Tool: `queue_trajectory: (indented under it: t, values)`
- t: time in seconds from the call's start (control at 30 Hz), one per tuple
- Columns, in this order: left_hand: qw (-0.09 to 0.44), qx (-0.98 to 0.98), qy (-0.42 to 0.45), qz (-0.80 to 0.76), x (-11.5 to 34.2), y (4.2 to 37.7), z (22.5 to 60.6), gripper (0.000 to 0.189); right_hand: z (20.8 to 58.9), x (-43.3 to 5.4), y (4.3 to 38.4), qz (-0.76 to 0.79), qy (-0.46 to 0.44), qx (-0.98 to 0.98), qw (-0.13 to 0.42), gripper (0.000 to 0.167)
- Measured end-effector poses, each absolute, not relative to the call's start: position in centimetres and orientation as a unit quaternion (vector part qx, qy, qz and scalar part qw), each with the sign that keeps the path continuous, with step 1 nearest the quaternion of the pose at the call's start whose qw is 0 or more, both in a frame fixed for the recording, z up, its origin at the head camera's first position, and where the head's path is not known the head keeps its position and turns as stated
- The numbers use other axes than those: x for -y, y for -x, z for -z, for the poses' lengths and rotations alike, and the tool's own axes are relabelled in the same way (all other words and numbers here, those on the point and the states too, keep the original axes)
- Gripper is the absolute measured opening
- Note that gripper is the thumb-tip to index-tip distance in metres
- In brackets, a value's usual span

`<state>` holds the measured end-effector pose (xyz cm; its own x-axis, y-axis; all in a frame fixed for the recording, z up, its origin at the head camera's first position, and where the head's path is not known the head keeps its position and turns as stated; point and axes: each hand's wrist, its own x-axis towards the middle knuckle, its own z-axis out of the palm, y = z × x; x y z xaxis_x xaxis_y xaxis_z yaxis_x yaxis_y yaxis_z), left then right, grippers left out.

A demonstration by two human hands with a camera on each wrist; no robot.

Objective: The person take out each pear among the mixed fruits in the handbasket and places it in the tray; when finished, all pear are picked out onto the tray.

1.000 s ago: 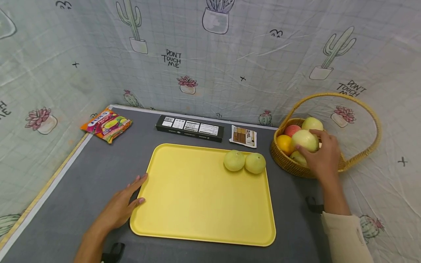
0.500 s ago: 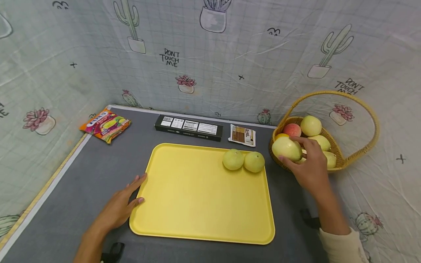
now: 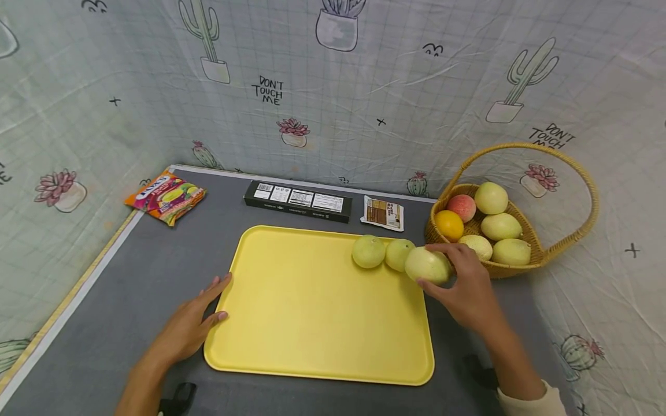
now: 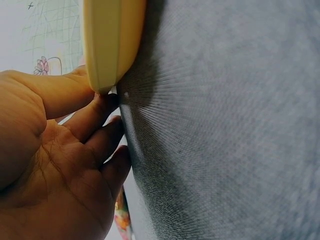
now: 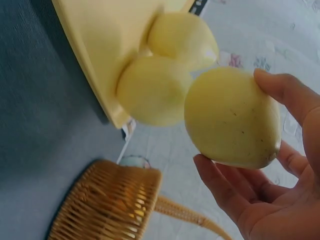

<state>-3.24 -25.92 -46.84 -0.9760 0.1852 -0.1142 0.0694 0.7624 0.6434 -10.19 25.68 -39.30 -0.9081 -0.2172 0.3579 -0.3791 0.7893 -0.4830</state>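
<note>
My right hand [image 3: 460,286] pinches a pale yellow-green round fruit [image 3: 426,266] between thumb and fingers, above the right edge of the yellow tray [image 3: 312,323]. In the right wrist view this fruit [image 5: 232,117] has small dark specks. Behind it, two similar fruits, the left one [image 3: 369,251] and the right one [image 3: 398,254], sit side by side at the tray's far right corner. My left hand [image 3: 184,329] rests at the tray's left edge with fingers extended. The left wrist view has its thumb [image 4: 65,92] against the tray rim [image 4: 102,50].
Right of the tray stands a wicker basket [image 3: 541,257] with a tall handle, holding a peach [image 3: 461,207], an orange [image 3: 449,226] and several yellow-green fruits. Along the back lie an orange snack bag [image 3: 166,196], a black box [image 3: 298,201] and a small brown-white packet [image 3: 382,213].
My right hand has carried the pale fruit leftward out of the basket to over the tray's right edge. The left hand has stayed at the tray's left edge.
</note>
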Motion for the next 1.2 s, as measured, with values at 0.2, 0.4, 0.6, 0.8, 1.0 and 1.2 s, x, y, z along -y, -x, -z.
queue_trajectory:
  t: [0.2, 0.4, 0.6, 0.8, 1.0, 1.2]
  values:
    - [0.088, -0.937, -0.065, -0.332, 25.9, 3.2, 46.8, 0.084, 40.1, -24.9, 9.3, -0.277, -0.171, 0.942, 0.087, 0.060]
    - [0.090, -0.937, -0.065, -0.331, 25.8, 3.3, 46.8, 0.084, 41.0, -24.2, 9.0, -0.250, -0.181, 0.950, 0.037, 0.058]
    - [0.087, -0.935, -0.069, -0.338, 25.9, 3.4, 46.8, 0.085, 41.8, -23.6, 9.0, -0.226, -0.204, 0.952, 0.012, 0.058]
    - [0.085, -0.934, -0.072, -0.340, 25.9, 3.4, 46.8, 0.084, 42.4, -23.1, 9.1, -0.202, -0.221, 0.954, 0.024, 0.059]
    - [0.084, -0.933, -0.072, -0.341, 25.9, 3.3, 46.8, 0.084, 42.6, -23.1, 9.3, -0.210, -0.227, 0.951, 0.024, 0.067]
    - [0.085, -0.932, -0.070, -0.344, 26.0, 3.3, 46.9, 0.084, 41.8, -23.7, 9.4, -0.250, -0.219, 0.943, 0.026, 0.068]
